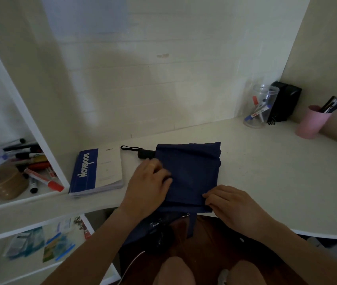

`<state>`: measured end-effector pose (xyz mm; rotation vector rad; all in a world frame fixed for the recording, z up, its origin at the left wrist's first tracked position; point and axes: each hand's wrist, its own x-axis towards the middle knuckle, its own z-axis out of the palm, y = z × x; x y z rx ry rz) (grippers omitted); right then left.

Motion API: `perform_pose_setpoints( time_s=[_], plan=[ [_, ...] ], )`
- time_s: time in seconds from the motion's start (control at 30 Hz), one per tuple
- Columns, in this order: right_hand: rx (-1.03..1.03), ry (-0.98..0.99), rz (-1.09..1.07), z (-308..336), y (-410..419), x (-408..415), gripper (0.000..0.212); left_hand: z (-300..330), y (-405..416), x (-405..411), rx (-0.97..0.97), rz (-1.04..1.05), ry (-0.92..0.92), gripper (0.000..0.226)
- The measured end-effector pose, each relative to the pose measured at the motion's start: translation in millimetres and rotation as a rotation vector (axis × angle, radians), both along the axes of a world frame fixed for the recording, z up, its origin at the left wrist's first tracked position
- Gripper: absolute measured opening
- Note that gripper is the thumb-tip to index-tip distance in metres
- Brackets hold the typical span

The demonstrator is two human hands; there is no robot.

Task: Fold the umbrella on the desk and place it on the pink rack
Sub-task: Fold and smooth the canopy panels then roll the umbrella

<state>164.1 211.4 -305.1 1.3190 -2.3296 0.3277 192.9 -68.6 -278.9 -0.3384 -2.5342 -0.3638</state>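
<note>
Markers (34, 163), red and black, lie jumbled on the shelf (19, 199) at the far left, beside a roll of brown tape (7, 183). On the shelf below sit a few plastic packets (38, 243). Next along, a blue and white notebook (96, 171) lies flat on the desk (266, 171), close to the shelf's upright.

Just right of the notebook is the umbrella (190, 173), dark blue, its cloth spread flat in a rough square near the desk's front edge. Its black handle (146, 154) sticks out to the left with a wrist loop reaching toward the notebook, and part of the cloth and some ribs hang off the desk edge toward the person's lap.

The left hand (150, 182) rests on the left side of the cloth just below the handle, fingers bent and pressing down; whether they grip a fold I cannot tell. The right hand (228, 201) is at the front right corner of the cloth, fingers curled close together and pinching its edge.

Further right, toward the back wall, stands a clear jar (260, 105) with pens inside, a black box (285, 101) just behind it, then a pink cup (312, 122) holding dark pens.
</note>
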Motion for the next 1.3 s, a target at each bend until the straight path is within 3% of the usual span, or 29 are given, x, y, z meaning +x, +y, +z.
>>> perform_pose_setpoints(
  time_s=[0.1,0.2,0.33,0.4,0.5,0.7,0.73,0.8,0.87,0.93,1.0,1.03,1.17,1.3],
  plan=[
    [0.053,-0.112,-0.024,9.8,-1.0,1.8,0.014,1.0,15.0,-11.8,-0.162,-0.148,-0.167,0.05],
    [0.076,-0.245,-0.082,33.8,-6.2,4.4,0.018,-18.4,12.6,-13.2,-0.303,-0.152,-0.378,0.058],
    [-0.067,-0.156,-0.159,50.0,-32.1,-14.4,0.039,-28.6,12.1,-10.9,-0.323,-0.142,-0.399,0.058],
    [0.084,-0.187,-0.235,35.8,-42.4,-23.8,0.058,-31.2,11.0,-10.6,-0.325,-0.139,-0.376,0.057],
    [0.326,-0.277,-0.28,0.8,-33.1,-26.4,0.063,-34.8,3.3,-6.2,-0.319,-0.138,-0.377,0.057],
    [0.344,-0.487,-0.248,12.4,-8.8,-16.0,0.072,-37.5,-12.3,1.6,-0.302,-0.119,-0.38,0.063],
    [0.237,-0.582,-0.254,22.4,-8.3,-14.8,0.07,-37.6,-11.8,1.8,-0.297,-0.119,-0.379,0.063],
    [-0.221,-0.661,-0.336,47.1,-11.8,-19.1,0.052,-38.3,-10.6,1.7,-0.299,-0.119,-0.377,0.063],
    [-0.58,-0.63,-0.597,71.4,-15.3,-45.8,0.046,-38.8,-10.0,2.3,-0.3,-0.109,-0.379,0.063],
    [-0.693,-0.924,-0.798,92.4,-19.4,-74.3,0.056,-38.0,-10.2,2.3,-0.294,-0.109,-0.379,0.063],
    [-0.749,-1.265,-0.797,100.9,-27.3,-92.2,0.055,-36.9,-10.0,2.5,-0.285,-0.109,-0.377,0.063],
    [-0.765,-1.34,-0.784,101.8,-33.3,-98.0,0.05,-36.4,-9.9,2.6,-0.284,-0.107,-0.382,0.063],
    [-0.907,-1.276,-0.748,106.1,-51.6,-111.2,0.027,-35.0,-9.3,3.7,-0.28,-0.108,-0.39,0.063],
    [-1.138,-1.193,-0.355,120.6,-50.4,-107.1,0.027,-34.5,-7.9,-1.0,-0.263,-0.113,-0.39,0.063]
  ],
)
